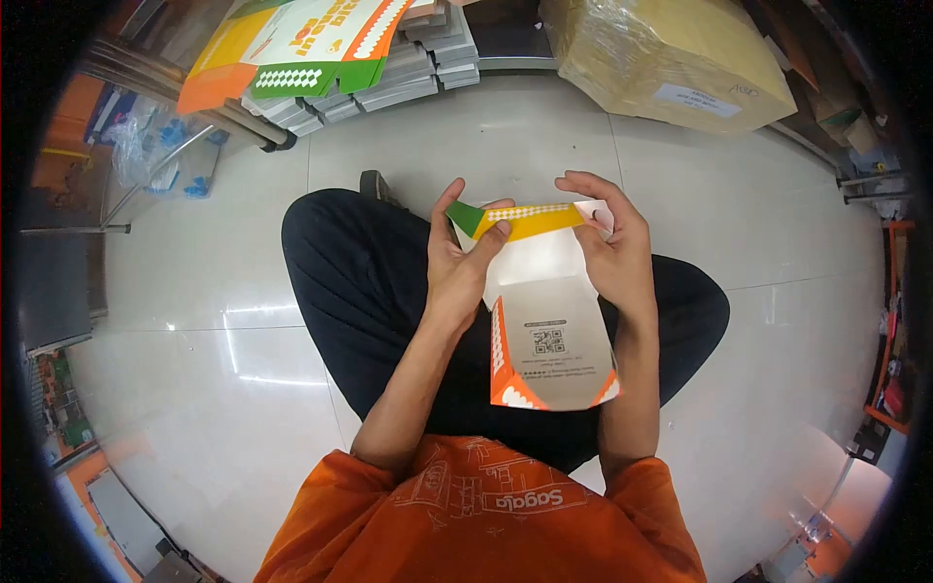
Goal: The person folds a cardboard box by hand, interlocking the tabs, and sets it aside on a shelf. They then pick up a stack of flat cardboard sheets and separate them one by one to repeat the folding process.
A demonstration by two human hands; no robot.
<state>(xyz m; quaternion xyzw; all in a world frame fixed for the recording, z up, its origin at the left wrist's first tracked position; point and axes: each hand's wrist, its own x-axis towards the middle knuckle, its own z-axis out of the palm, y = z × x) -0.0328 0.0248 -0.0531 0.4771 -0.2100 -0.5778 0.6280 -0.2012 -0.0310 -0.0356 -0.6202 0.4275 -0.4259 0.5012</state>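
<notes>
A partly folded cardboard box [554, 301] is held over my lap, its pale inner side facing up with a QR code printed on the near panel. Its far edge carries a yellow flap [544, 222] with white patterning, with a green flap at the left and a whitish flap at the right. Near me, the orange side flaps stand tilted up. My left hand [468, 255] pinches the far left corner, thumb on the yellow flap. My right hand [619, 248] grips the far right corner, thumb inside and index finger raised; some of its fingers are hidden.
Flat printed cardboard [321, 44] lies on a stack of grey boards [418, 73] at the upper left. A plastic-wrapped carton [671, 63] stands at the upper right. A clear plastic bag [146, 146] is at the left, by metal rack legs. Glossy tiles [214, 272] surround my crossed legs.
</notes>
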